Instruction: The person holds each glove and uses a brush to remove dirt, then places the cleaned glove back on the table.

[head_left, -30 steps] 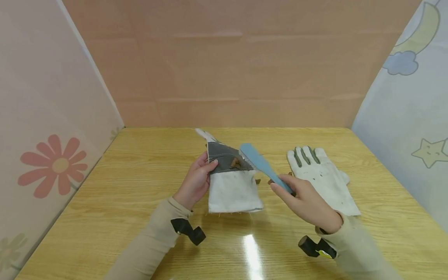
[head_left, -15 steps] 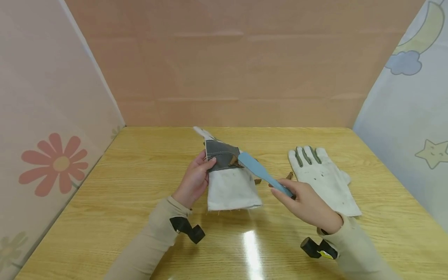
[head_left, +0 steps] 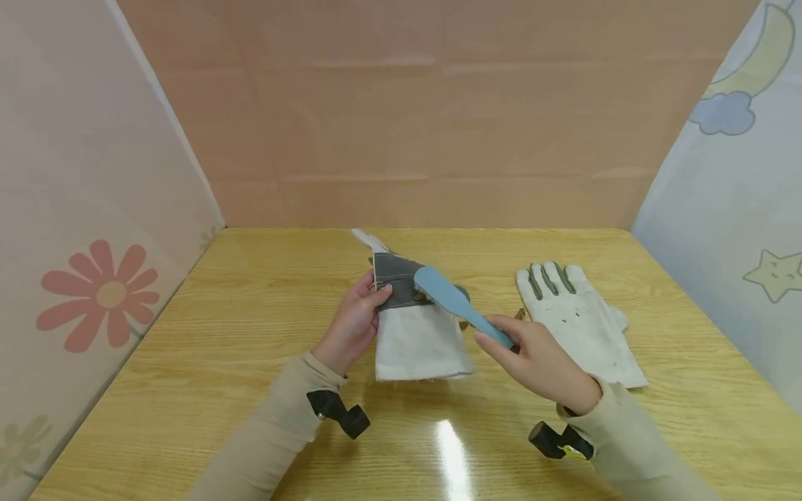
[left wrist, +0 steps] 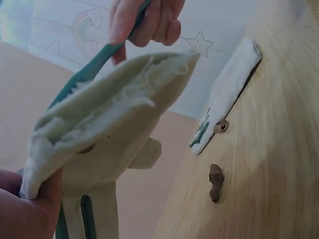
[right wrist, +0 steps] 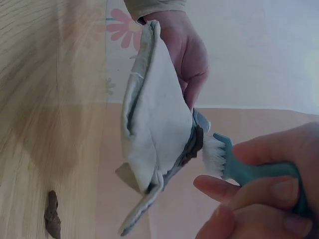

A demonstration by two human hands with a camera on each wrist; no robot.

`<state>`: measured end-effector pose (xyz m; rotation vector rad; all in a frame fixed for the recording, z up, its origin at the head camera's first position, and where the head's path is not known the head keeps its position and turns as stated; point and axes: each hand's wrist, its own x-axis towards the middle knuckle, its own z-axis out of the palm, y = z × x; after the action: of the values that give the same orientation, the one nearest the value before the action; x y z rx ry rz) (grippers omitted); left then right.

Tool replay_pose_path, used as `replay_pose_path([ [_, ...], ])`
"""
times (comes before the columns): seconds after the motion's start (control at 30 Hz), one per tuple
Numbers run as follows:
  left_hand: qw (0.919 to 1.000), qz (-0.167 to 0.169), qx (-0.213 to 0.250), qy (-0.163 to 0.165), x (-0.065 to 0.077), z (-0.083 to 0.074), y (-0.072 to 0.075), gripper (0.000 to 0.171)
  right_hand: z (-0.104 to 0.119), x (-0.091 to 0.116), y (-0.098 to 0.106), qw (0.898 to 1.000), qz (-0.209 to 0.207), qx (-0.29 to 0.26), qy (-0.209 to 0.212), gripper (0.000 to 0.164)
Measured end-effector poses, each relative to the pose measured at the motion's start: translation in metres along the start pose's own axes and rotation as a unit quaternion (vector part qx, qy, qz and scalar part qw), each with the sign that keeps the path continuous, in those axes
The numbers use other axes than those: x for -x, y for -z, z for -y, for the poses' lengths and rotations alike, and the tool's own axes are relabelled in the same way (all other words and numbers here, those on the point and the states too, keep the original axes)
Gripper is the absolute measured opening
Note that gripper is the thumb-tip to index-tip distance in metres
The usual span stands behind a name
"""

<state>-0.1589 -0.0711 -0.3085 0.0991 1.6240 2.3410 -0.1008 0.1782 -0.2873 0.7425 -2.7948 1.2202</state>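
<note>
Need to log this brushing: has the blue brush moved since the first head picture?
Yes: in the head view the blue brush has shifted leftward, away from the white glove lying on the table.

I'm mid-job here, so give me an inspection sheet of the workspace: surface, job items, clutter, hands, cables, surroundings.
Surface: wood-grain table, a bright light reflection near its front edge.
Job items: held glove, raised off the table, brown clump on its grey patch; blue brush, bristles facing the clump, contact hard to tell.
Clutter: two brown lumps on the table; second glove lying flat, dark specks on it.
Left hand: grips the held glove's edge.
Right hand: holds the brush handle.
Cables: nothing seen.
Surroundings: brown back panel; left wall with flowers; right wall with moon, cloud and star.
</note>
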Motion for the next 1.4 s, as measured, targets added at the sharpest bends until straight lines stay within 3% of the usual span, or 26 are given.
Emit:
replay_pose_path([
  [0.33,0.9995,-0.031,0.007,-0.007,-0.001,-0.003,0.004,0.047,-0.008,0.010,0.008,0.999,-0.015,0.026,-0.016,0.024],
  [0.5,0.9999,-0.012,0.003,-0.007,0.000,-0.002,0.001,0.048,-0.002,0.006,0.007,0.999,-0.035,0.005,-0.002,0.017],
  [0.63,1.0000,-0.008,0.002,-0.004,0.001,0.000,-0.001,0.048,0.000,0.002,0.001,1.000,-0.018,-0.009,0.011,0.023],
  [0.93,0.9997,-0.021,0.016,-0.005,0.000,0.000,0.002,0.048,-0.008,0.008,0.000,1.000,-0.005,0.011,-0.014,0.021],
  [1.27,0.9998,-0.014,0.009,-0.009,0.000,0.000,0.002,0.048,-0.002,0.005,0.003,0.999,-0.038,0.007,0.002,0.015],
  [1.4,0.9999,-0.008,0.007,-0.001,0.000,0.003,0.001,0.047,0.001,0.000,-0.002,1.000,-0.015,-0.006,0.015,0.015],
])
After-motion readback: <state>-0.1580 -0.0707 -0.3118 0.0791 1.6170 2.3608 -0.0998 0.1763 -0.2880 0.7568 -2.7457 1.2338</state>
